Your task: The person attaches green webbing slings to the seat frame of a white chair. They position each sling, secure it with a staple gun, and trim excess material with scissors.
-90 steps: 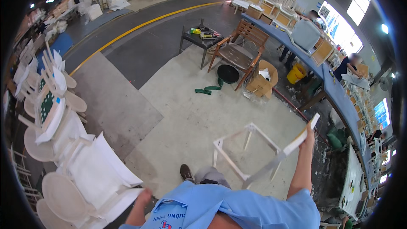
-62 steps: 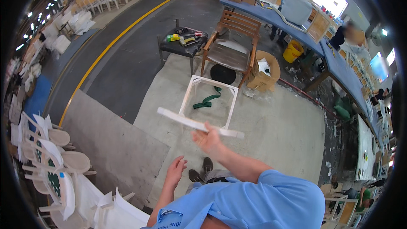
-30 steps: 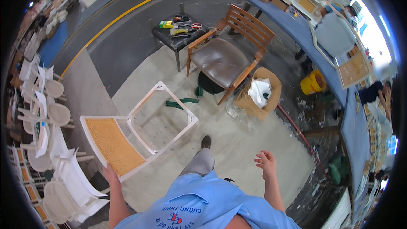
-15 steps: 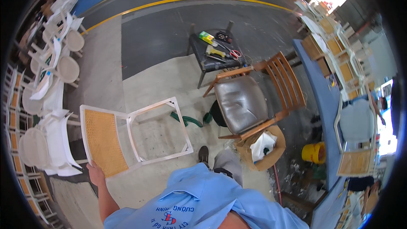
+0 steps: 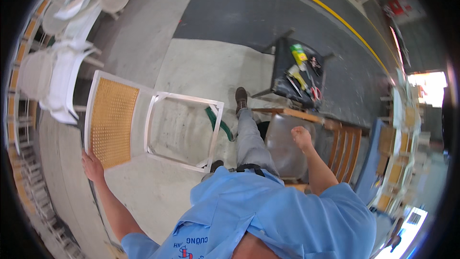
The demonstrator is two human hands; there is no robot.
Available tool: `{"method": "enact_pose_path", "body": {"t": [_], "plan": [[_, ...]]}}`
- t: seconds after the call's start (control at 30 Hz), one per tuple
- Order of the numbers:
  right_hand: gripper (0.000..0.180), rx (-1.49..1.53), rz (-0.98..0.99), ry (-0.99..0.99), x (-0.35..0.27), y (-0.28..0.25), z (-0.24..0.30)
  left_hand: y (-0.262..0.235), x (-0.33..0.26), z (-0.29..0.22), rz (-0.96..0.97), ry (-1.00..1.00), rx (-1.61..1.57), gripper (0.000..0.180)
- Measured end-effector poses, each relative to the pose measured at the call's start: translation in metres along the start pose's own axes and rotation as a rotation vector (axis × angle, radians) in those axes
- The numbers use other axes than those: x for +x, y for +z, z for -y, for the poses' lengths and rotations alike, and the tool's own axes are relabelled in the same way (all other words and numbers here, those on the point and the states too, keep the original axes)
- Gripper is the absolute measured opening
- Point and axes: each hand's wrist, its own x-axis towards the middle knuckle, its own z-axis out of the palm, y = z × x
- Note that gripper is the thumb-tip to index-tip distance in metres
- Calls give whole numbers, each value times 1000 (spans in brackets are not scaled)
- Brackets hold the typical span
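A white chair frame (image 5: pixel 218 136) with a woven cane back (image 5: pixel 112 122) and an open seat frame stands at my left. My left hand (image 5: pixel 92 165) grips the near edge of its back. My right hand (image 5: pixel 302 139) is raised over the brown seat pad (image 5: pixel 282 151) of a wooden armchair. Its fingers are curled closed, and nothing shows in them. The armchair's slatted wooden back (image 5: pixel 345 151) points right. Beneath the chair frame's far corner, a green strap (image 5: pixel 213 117) lies on the floor.
A black stool (image 5: pixel 282 74) ahead carries red-handled scissors (image 5: pixel 315 93), a yellow-handled tool (image 5: pixel 297 74) and a green-yellow box (image 5: pixel 298 53). White chairs (image 5: pixel 36 72) are stacked along the left. At right stands a blue-topped bench (image 5: pixel 369 163). My foot (image 5: pixel 241 98) is near the stool.
My view has turned, and I have stepped forward with one foot. My right hand has come into view over the armchair. My left hand stays at the chair frame's back.
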Motion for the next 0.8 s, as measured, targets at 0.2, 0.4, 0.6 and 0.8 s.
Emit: {"method": "enact_pose_path", "body": {"t": [0.2, 0.4, 0.6, 0.8], "plan": [[57, -708, 343, -179, 186, 36, 69, 63, -77, -93, -237, -9, 63, 61], [66, -843, 643, -171, 250, 49, 19, 153, -288, -295, 1012, -71, -616, 61], [60, -897, 681, -205, 267, 70, -12, 242, -322, -361, 888, 24, -349, 76], [51, -520, 508, -373, 280, 80, -41, 326, -343, -340, 872, 118, -404, 57]]}}
